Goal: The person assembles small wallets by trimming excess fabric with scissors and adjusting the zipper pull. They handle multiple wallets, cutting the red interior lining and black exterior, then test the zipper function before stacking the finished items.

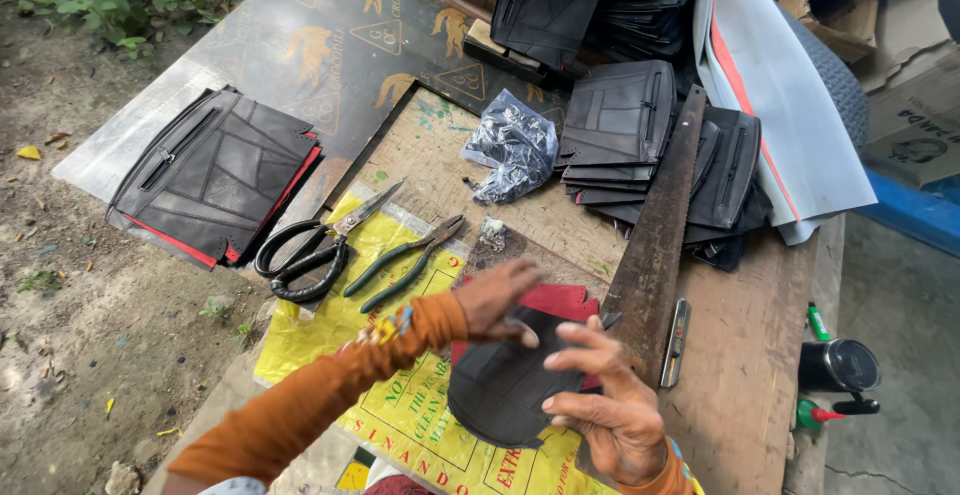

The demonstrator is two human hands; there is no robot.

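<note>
Between both hands' fingers (560,340) — black leather piece (505,385).

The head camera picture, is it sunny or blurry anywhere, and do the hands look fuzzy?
Head view: soft, even daylight with faint shadows; the clear plastic bag glints a little; the left hand and right hand on the black piece look slightly smeared; the scissors are sharp; edges bend near the corners.

head view, steeply down, close
</note>
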